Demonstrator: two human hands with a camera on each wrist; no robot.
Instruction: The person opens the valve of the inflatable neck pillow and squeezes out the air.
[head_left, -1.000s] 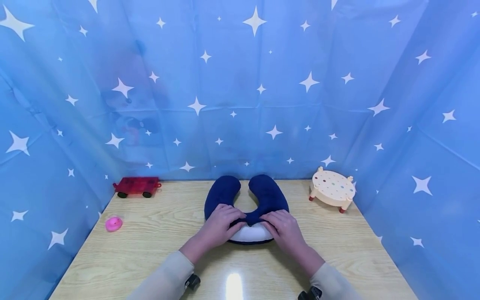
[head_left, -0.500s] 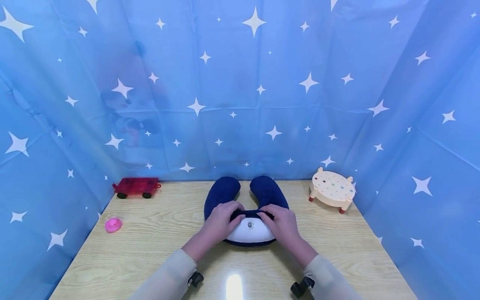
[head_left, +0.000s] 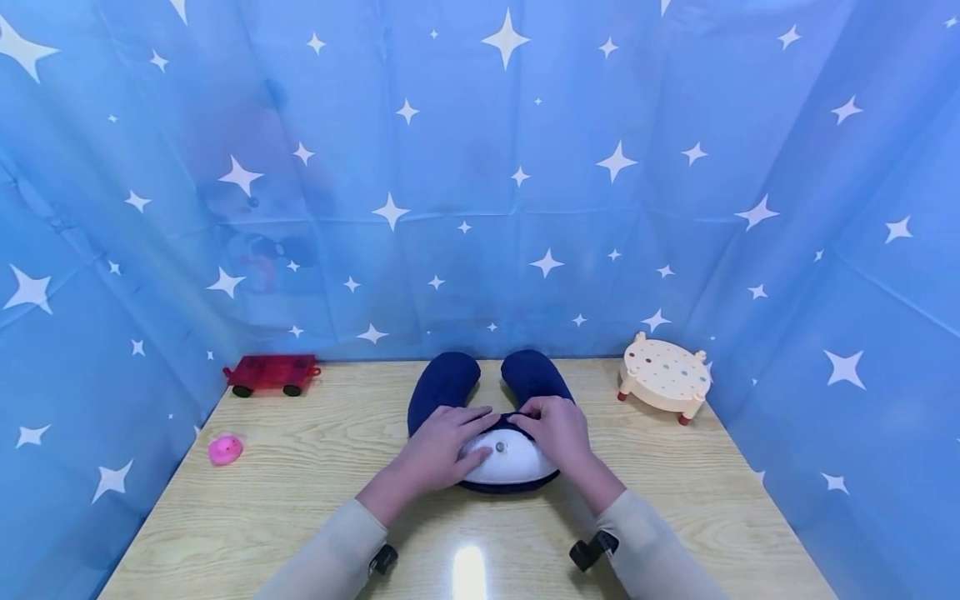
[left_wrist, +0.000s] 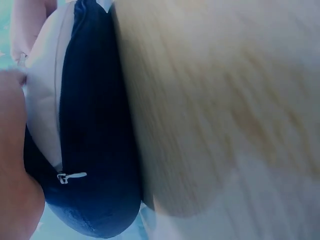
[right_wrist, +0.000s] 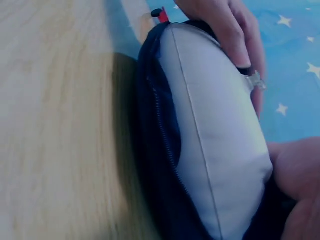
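Note:
A navy U-shaped neck pillow [head_left: 442, 387] lies on the table, its cover unzipped along the near curve. The white inner pillow [head_left: 517, 462] bulges through the opening, with a clear valve [right_wrist: 256, 81] standing up. My left hand [head_left: 442, 446] rests on the left of the opening, fingers fairly straight, thumb on the white surface beside the valve. With fingers bent, my right hand [head_left: 558, 429] pinches the cover's edge behind the white part. A metal zip pull [left_wrist: 72, 176] hangs at the zip's end in the left wrist view. The fingertips under the fabric are hidden.
A red toy wagon [head_left: 273, 375] stands at the back left of the wooden table [head_left: 315, 517]. Nearer lies a pink toy [head_left: 225, 450]. At the back right sits a cream dotted toy stool [head_left: 666, 375]. Blue starred curtains [head_left: 450, 167] enclose the table.
The cover's edge has been drawn back, baring more white and the valve. My left thumb has moved down onto the white surface, its fingers straighter; my right hand has shifted slightly left and away.

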